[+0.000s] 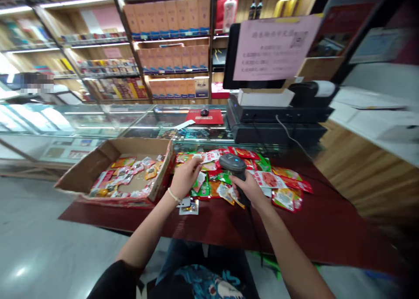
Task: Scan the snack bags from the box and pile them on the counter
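A dark barcode scanner (pixel 233 161) with a small blue light is gripped in my right hand (pixel 249 189), its head tilted over the pile of snack packets. My left hand (pixel 186 176) pinches the edge of a white and red snack packet (pixel 211 156) at the pile's left part. Beneath and around both hands lie several colourful packets, among them a red and white one (pixel 269 179) and an orange one (pixel 287 198). Left of my left hand stands an open cardboard box (pixel 113 199) with more small packets inside.
Behind the pile, a glass counter (pixel 144 123) carries a red mat (pixel 193 115) with a computer mouse (pixel 204 112). A monitor (pixel 229 56) with a pink notice stands over a black cash drawer (pixel 278 131) at right. The scanner's cable hangs past the dark red tabletop (pixel 209 225). Another person is at far left.
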Demonstrator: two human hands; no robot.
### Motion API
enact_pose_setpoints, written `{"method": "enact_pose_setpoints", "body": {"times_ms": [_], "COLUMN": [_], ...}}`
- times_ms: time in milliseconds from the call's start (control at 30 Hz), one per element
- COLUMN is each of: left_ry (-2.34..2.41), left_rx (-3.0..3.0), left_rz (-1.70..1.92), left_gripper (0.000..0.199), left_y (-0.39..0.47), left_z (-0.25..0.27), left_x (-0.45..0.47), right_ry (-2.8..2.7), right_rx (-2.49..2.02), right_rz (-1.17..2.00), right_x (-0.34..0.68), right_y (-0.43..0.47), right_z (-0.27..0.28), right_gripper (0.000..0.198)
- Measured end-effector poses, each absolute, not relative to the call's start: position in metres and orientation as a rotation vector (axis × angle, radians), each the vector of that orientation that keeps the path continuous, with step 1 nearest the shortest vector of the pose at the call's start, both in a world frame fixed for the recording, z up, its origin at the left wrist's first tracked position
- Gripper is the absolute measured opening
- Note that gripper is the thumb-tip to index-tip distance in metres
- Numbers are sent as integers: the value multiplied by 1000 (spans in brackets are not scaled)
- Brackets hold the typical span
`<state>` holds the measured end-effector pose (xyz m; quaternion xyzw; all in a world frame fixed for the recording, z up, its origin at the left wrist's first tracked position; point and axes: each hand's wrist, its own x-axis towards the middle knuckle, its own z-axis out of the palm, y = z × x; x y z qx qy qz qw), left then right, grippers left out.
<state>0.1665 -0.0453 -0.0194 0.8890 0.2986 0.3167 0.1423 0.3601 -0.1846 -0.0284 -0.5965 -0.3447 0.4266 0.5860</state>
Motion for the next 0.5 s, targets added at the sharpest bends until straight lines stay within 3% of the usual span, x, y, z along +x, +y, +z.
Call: {"method": "enact_pose_setpoints", "body": {"times_ms": [200,500], "left_ry": [1213,1454], "left_rx": [2443,2356], "left_rz": [978,787], "left_gripper": [20,20], "left_y": [-9,56], "left_z": [7,-16], "left_x": [80,-12], "right_ry": [-1013,-1189], "right_rx": [-1376,-1379], "right_rz": [1108,1252], "right_x": [312,255], "right_y": [-118,-42], "right_z": [-16,-16], "right_gripper": [38,35]}}
